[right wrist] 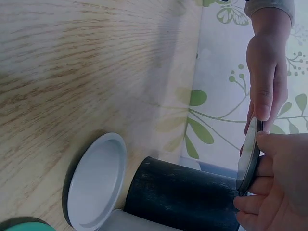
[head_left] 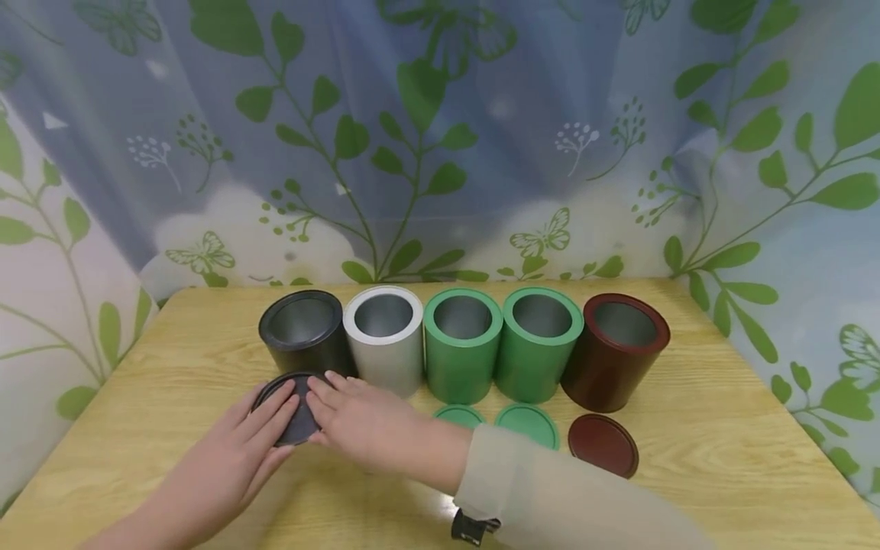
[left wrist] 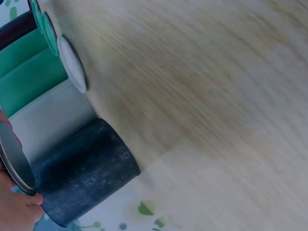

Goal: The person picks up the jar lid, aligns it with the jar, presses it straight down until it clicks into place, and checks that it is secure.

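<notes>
A round black lid (head_left: 299,426) is held between both hands, raised above the table just in front of the open black can (head_left: 312,359). My left hand (head_left: 230,458) grips its left edge, fingers over the top. On the opposite edge, my right hand (head_left: 374,424) holds it; the right wrist view shows that hand's thumb and curled fingers at the rim. The lid's pale underside shows in the right wrist view, tilted beside the black can's mouth. A white lid (right wrist: 98,180) lies on the table near the white can (head_left: 383,351), hidden behind my right arm in the head view.
Two open green cans (head_left: 461,367) and an open dark red can (head_left: 612,367) continue the row to the right. Green lids (head_left: 529,426) and a dark red lid (head_left: 603,445) lie before them on the wooden table (head_left: 729,458). A leaf-patterned curtain (head_left: 495,176) hangs behind.
</notes>
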Action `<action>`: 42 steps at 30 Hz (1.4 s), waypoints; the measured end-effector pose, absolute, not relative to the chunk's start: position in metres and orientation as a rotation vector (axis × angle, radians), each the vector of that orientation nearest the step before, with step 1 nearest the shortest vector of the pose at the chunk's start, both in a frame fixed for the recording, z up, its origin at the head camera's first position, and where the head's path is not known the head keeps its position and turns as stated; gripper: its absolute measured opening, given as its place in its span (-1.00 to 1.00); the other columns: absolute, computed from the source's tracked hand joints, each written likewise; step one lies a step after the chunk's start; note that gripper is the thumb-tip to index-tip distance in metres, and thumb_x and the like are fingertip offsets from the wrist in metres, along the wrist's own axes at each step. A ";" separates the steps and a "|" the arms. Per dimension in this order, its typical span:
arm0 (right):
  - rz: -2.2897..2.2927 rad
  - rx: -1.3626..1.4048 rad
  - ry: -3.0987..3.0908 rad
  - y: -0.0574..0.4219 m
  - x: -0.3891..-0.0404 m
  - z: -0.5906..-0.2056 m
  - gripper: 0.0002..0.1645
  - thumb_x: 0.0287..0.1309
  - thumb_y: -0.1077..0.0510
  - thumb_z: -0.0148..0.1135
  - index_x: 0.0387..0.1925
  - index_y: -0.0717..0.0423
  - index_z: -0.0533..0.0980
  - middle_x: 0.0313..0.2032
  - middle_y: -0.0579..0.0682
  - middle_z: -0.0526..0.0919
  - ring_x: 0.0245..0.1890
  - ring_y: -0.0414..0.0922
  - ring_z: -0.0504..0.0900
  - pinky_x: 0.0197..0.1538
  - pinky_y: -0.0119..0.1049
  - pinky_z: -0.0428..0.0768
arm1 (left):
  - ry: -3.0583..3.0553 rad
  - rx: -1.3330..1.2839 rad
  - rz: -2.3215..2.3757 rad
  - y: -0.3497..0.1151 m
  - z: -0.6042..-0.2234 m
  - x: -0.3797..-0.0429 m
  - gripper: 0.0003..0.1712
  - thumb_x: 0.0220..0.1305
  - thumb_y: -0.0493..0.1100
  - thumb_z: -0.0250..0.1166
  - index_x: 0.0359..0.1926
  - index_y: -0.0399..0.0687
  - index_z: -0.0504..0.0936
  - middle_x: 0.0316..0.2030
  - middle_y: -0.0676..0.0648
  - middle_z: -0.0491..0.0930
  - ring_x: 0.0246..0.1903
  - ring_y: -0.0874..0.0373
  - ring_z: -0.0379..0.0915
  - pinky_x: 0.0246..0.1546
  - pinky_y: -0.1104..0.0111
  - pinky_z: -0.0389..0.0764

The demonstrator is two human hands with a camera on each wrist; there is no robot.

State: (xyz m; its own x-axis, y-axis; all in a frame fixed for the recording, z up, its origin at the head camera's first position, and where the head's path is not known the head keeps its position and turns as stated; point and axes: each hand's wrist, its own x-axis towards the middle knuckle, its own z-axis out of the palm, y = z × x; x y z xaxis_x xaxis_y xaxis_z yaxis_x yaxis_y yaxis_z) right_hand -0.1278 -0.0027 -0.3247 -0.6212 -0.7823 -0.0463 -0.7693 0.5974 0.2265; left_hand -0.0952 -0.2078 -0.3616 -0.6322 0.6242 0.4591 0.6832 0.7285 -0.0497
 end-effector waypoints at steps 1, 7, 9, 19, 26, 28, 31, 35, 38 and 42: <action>-0.356 1.338 -2.754 -0.002 -0.128 -0.323 -0.35 0.41 -0.20 -0.34 0.36 0.02 0.23 0.36 -0.08 0.18 0.35 -0.11 0.13 0.30 -0.34 0.17 | -2.471 -1.000 -0.182 -0.207 -0.360 -0.096 -0.35 0.44 0.16 -0.14 0.18 -0.30 0.46 0.24 -0.23 0.34 0.19 -0.26 0.19 0.34 0.37 -0.20; -0.345 1.316 -2.703 0.003 -0.127 -0.318 -0.35 0.42 -0.19 -0.33 0.35 0.04 0.24 0.36 -0.05 0.20 0.35 -0.09 0.15 0.29 -0.32 0.20 | -2.420 -1.016 -0.185 -0.205 -0.354 -0.099 -0.30 0.46 0.17 -0.25 0.16 -0.33 0.47 0.22 -0.25 0.35 0.20 -0.28 0.17 0.35 0.33 -0.17; -0.327 1.306 -2.674 0.004 -0.127 -0.317 -0.36 0.41 -0.19 -0.29 0.33 0.06 0.27 0.34 -0.04 0.23 0.33 -0.09 0.18 0.28 -0.32 0.23 | -2.415 -1.023 -0.187 -0.204 -0.352 -0.100 -0.28 0.47 0.17 -0.28 0.16 -0.34 0.46 0.22 -0.26 0.34 0.20 -0.28 0.17 0.35 0.33 -0.17; -0.341 1.292 -2.624 0.008 -0.134 -0.308 -0.34 0.41 -0.19 -0.28 0.34 0.11 0.24 0.35 0.02 0.20 0.34 -0.04 0.17 0.29 -0.28 0.22 | -2.389 -1.022 -0.222 -0.201 -0.343 -0.109 -0.29 0.46 0.17 -0.27 0.20 -0.33 0.43 0.24 -0.24 0.33 0.19 -0.29 0.19 0.34 0.30 -0.08; -0.323 1.304 -2.594 0.009 -0.138 -0.304 -0.34 0.43 -0.16 -0.29 0.34 0.15 0.23 0.35 0.07 0.20 0.34 0.00 0.16 0.30 -0.26 0.19 | -2.356 -1.054 -0.225 -0.202 -0.339 -0.117 -0.27 0.47 0.17 -0.28 0.18 -0.38 0.43 0.23 -0.27 0.33 0.17 -0.31 0.19 0.35 0.34 -0.15; -0.327 1.311 -2.582 0.009 -0.140 -0.303 -0.35 0.43 -0.15 -0.29 0.34 0.16 0.23 0.34 0.07 0.21 0.34 0.00 0.16 0.32 -0.26 0.16 | -2.349 -1.055 -0.227 -0.202 -0.338 -0.119 -0.26 0.47 0.17 -0.30 0.17 -0.39 0.44 0.23 -0.28 0.34 0.17 -0.32 0.19 0.35 0.34 -0.16; -0.345 1.324 -2.561 0.008 -0.144 -0.301 -0.34 0.43 -0.15 -0.29 0.33 0.17 0.23 0.34 0.09 0.21 0.34 0.00 0.16 0.33 -0.25 0.14 | -2.335 -1.061 -0.228 -0.203 -0.337 -0.122 -0.25 0.47 0.17 -0.31 0.15 -0.41 0.45 0.21 -0.30 0.35 0.17 -0.32 0.18 0.35 0.33 -0.16; -0.392 1.332 -2.563 0.007 -0.148 -0.298 -0.33 0.43 -0.16 -0.31 0.35 0.17 0.21 0.35 0.09 0.19 0.35 0.00 0.14 0.34 -0.26 0.11 | -2.336 -1.065 -0.226 -0.205 -0.337 -0.126 -0.25 0.47 0.17 -0.30 0.16 -0.40 0.44 0.21 -0.29 0.35 0.18 -0.30 0.18 0.35 0.32 -0.13; -0.406 1.330 -2.605 0.006 -0.151 -0.296 -0.32 0.43 -0.17 -0.33 0.37 0.15 0.18 0.37 0.08 0.15 0.36 -0.01 0.10 0.33 -0.26 0.13 | -2.363 -1.060 -0.230 -0.206 -0.337 -0.129 -0.29 0.46 0.16 -0.24 0.19 -0.37 0.42 0.23 -0.27 0.33 0.20 -0.30 0.16 0.35 0.30 -0.12; -0.378 1.323 -2.671 0.006 -0.156 -0.295 -0.32 0.42 -0.17 -0.33 0.39 0.12 0.14 0.39 0.05 0.10 0.38 -0.02 0.06 0.32 -0.25 0.15 | -2.394 -1.045 -0.229 -0.207 -0.336 -0.133 -0.33 0.45 0.15 -0.17 0.22 -0.34 0.40 0.25 -0.25 0.32 0.22 -0.30 0.15 0.34 0.23 -0.04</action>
